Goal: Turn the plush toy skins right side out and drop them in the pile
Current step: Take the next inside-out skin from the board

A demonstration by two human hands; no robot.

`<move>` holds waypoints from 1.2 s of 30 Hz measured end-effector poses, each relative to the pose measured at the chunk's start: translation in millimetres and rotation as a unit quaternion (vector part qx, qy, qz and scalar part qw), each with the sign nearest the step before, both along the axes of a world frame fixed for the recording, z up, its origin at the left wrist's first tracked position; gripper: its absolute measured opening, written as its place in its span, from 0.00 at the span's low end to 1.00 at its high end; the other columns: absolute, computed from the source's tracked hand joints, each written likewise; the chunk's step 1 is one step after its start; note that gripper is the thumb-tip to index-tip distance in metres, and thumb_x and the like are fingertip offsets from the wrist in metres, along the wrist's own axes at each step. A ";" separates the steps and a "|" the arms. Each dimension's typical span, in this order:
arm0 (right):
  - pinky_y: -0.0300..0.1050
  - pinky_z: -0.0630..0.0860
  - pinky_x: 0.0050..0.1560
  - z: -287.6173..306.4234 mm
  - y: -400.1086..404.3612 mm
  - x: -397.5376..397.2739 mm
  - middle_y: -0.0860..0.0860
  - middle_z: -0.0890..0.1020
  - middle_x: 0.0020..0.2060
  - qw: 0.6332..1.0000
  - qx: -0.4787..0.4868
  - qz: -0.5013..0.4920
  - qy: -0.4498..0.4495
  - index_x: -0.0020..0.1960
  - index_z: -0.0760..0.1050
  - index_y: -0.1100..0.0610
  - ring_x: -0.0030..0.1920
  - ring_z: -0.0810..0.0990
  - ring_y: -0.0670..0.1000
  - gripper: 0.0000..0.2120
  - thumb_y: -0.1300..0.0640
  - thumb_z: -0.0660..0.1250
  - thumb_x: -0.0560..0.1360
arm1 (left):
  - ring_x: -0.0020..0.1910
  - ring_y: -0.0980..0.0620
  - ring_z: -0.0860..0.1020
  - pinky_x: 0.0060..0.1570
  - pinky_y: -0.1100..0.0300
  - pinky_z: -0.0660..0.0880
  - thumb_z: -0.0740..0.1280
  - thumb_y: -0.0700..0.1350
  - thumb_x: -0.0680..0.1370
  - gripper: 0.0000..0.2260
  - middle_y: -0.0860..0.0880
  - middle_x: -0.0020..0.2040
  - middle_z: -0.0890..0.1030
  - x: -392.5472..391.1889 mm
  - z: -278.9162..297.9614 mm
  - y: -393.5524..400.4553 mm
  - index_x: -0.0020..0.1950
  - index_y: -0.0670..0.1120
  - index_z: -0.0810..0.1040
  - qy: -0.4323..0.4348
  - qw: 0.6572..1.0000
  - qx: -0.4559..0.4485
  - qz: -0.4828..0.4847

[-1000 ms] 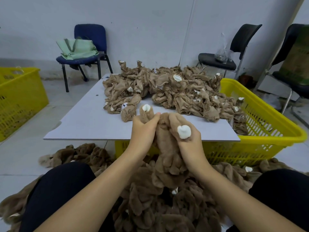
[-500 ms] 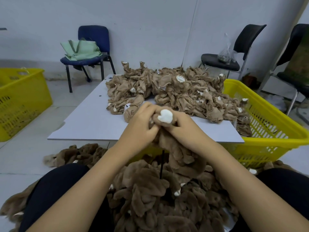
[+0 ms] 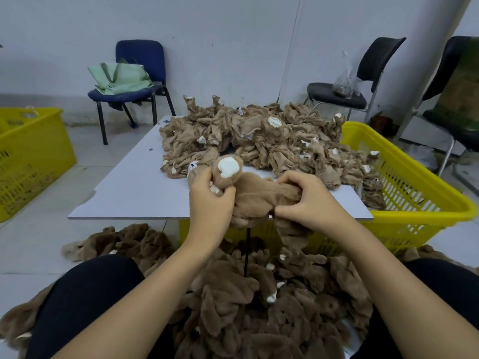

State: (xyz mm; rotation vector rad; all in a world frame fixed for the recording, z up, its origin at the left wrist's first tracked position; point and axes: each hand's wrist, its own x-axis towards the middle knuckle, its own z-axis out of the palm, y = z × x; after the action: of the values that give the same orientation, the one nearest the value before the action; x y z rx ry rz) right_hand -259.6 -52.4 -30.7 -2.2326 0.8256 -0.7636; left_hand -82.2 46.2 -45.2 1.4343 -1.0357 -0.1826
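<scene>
Both hands grip one plush toy skin (image 3: 255, 193), stretched crosswise above the counter (image 3: 124, 198) edge, the left hand (image 3: 210, 203) pinching its white-patched end, the right hand (image 3: 308, 200) bunching the other, directly above the pile (image 3: 259, 307) between the knees.

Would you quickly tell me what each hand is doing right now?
Left hand: closed, gripping the skin below its white patch.
Right hand: closed, gripping the same skin's other end.
</scene>
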 end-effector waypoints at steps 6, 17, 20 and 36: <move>0.62 0.72 0.60 -8.1 10.2 6.8 0.47 0.82 0.47 0.970 -0.243 -0.031 -0.005 0.50 0.80 0.56 0.54 0.79 0.54 0.17 0.55 0.72 0.62 | 0.59 0.44 0.73 0.64 0.43 0.69 0.61 0.39 0.70 0.18 0.45 0.58 0.78 0.8 13.5 9.7 0.58 0.43 0.80 -0.420 0.905 0.053 0.028; 0.55 0.72 0.61 -32.6 16.2 19.1 0.48 0.85 0.51 0.953 -0.291 -0.038 -0.079 0.53 0.82 0.57 0.57 0.80 0.53 0.18 0.68 0.70 0.64 | 0.47 0.54 0.78 0.51 0.58 0.74 0.74 0.40 0.76 0.06 0.49 0.46 0.82 5.6 9.4 1.4 0.52 0.40 0.84 -0.222 0.968 0.057 -0.104; 0.61 0.76 0.52 -36.9 15.1 23.1 0.49 0.85 0.49 0.973 -0.214 -0.037 -0.076 0.55 0.82 0.58 0.53 0.82 0.55 0.19 0.70 0.72 0.65 | 0.44 0.49 0.78 0.46 0.55 0.73 0.74 0.37 0.76 0.04 0.47 0.42 0.80 -0.5 3.8 2.4 0.49 0.39 0.82 -0.277 0.957 0.023 -0.084; 0.62 0.76 0.55 -56.7 11.7 20.8 0.52 0.86 0.53 0.950 -0.267 -0.058 -0.148 0.52 0.84 0.60 0.57 0.82 0.56 0.21 0.73 0.68 0.61 | 0.41 0.51 0.78 0.41 0.55 0.75 0.71 0.35 0.76 0.01 0.46 0.41 0.81 -5.4 -19.2 2.5 0.47 0.38 0.82 -0.330 0.937 -0.088 -0.079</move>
State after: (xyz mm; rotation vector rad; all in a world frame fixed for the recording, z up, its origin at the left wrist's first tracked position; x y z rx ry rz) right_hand -238.8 -40.6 -87.4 -2.4447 0.6579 -1.4852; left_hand -87.6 48.7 -64.4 1.2687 -1.6704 0.2957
